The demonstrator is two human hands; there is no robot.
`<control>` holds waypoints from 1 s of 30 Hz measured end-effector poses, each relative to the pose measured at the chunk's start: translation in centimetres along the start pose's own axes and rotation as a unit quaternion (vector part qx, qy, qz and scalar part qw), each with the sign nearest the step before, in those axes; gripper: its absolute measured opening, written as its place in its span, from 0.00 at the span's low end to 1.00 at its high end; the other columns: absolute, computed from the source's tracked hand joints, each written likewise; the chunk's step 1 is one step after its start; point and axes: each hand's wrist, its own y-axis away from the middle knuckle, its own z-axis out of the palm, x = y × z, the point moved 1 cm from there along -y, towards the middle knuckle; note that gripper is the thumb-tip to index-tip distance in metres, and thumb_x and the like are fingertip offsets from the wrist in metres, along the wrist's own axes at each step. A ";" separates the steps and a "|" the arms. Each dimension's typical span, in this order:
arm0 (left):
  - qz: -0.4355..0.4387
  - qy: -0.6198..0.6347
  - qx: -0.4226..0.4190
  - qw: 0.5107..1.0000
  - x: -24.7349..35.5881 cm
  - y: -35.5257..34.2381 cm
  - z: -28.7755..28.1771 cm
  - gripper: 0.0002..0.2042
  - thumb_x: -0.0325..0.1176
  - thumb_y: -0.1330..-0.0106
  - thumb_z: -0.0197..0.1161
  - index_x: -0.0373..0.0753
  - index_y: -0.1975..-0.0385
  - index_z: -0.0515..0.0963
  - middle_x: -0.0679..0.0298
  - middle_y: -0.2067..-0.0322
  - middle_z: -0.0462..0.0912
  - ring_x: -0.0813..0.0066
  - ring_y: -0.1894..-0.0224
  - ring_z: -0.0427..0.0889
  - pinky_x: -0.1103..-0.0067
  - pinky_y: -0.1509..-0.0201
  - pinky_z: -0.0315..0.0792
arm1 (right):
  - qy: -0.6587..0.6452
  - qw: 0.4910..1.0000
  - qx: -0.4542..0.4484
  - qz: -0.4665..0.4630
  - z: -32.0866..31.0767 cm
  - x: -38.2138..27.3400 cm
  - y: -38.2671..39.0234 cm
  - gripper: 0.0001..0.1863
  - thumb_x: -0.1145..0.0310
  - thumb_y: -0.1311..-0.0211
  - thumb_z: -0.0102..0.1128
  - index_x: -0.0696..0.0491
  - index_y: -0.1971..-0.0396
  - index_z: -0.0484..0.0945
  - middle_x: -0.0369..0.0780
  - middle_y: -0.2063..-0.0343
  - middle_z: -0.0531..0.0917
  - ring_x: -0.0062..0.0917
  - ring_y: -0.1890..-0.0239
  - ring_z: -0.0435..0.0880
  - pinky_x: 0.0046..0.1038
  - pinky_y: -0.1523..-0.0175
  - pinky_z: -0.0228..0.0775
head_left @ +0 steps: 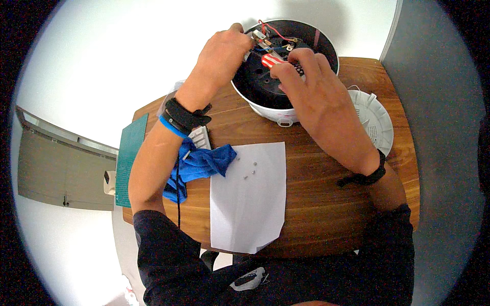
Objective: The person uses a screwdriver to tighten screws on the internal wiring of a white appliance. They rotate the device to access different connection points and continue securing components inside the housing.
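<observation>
At the far side of the table a round appliance housing (273, 108) lies with its dark inside facing up. It has a white rim, and red and blue wires run over metal parts in it. My left hand (220, 55) is closed at its left edge, the fingers pinching a small metal part (248, 54); the fingertips are partly hidden. Over the housing my right hand (326, 104) is closed on a screwdriver (272, 60) with a red-and-white handle. The tool's tip is hard to make out near the metal parts.
A round white vented cover (375, 122) lies right of the housing. Several small screws (254, 164) rest on a white paper sheet (247, 209). Beside it are a blue cloth (204, 163), a white keyboard-like object (200, 137) and a green mat (130, 158). A grey partition (434, 127) stands at the right.
</observation>
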 end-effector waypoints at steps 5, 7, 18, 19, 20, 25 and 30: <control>-0.003 -0.027 -0.015 1.000 0.2 -0.4 0.1 0.08 0.23 0.41 0.66 0.38 0.64 0.89 0.47 0.60 0.84 0.47 0.59 0.90 0.63 0.55 0.87 | 0.027 0.994 0.048 -0.092 0.0 1.0 -0.5 0.18 0.70 0.41 0.63 0.52 0.50 0.76 0.43 0.51 0.77 0.36 0.48 0.77 0.33 0.40 0.76; -0.001 -0.023 -0.013 1.000 0.2 -0.5 0.2 0.08 0.23 0.41 0.66 0.38 0.64 0.89 0.47 0.60 0.84 0.47 0.59 0.90 0.63 0.56 0.87 | 0.014 0.995 0.040 -0.095 0.1 0.8 -0.3 0.17 0.70 0.41 0.63 0.52 0.50 0.77 0.42 0.50 0.77 0.36 0.47 0.76 0.34 0.38 0.75; -0.011 -0.014 -0.030 0.999 0.1 -0.2 -0.1 0.08 0.26 0.37 0.63 0.36 0.61 0.86 0.50 0.57 0.85 0.47 0.59 0.89 0.61 0.55 0.86 | 0.057 0.998 -0.014 0.020 0.1 0.0 0.3 0.19 0.66 0.38 0.65 0.49 0.47 0.77 0.44 0.55 0.76 0.37 0.51 0.77 0.35 0.47 0.74; -0.010 -0.017 -0.032 0.999 0.0 -0.2 0.1 0.08 0.26 0.37 0.63 0.36 0.61 0.86 0.50 0.57 0.85 0.47 0.59 0.89 0.60 0.55 0.86 | 0.065 0.998 -0.012 0.021 0.3 0.1 0.2 0.19 0.67 0.38 0.65 0.49 0.47 0.77 0.44 0.54 0.76 0.37 0.51 0.77 0.35 0.46 0.75; -0.009 -0.018 -0.034 0.999 0.1 -0.2 0.1 0.08 0.26 0.37 0.63 0.37 0.60 0.86 0.50 0.57 0.85 0.47 0.59 0.89 0.60 0.55 0.86 | 0.062 0.998 0.002 -0.002 0.2 0.3 0.0 0.19 0.68 0.38 0.64 0.49 0.47 0.77 0.44 0.54 0.76 0.38 0.50 0.77 0.35 0.45 0.75; -0.010 -0.023 0.001 1.000 0.4 -0.3 0.2 0.09 0.23 0.41 0.67 0.37 0.62 0.88 0.46 0.60 0.84 0.46 0.60 0.90 0.61 0.57 0.87 | -0.022 0.998 0.011 -0.062 -0.2 0.7 -0.3 0.18 0.72 0.39 0.61 0.49 0.47 0.77 0.44 0.51 0.77 0.40 0.48 0.77 0.35 0.41 0.77; 0.000 -0.014 0.005 1.000 0.5 -0.5 0.0 0.07 0.23 0.41 0.67 0.37 0.64 0.88 0.46 0.60 0.84 0.46 0.60 0.90 0.62 0.57 0.87 | -0.003 1.000 0.015 0.004 0.8 0.8 0.2 0.19 0.68 0.36 0.64 0.51 0.44 0.78 0.45 0.50 0.77 0.38 0.48 0.77 0.37 0.43 0.77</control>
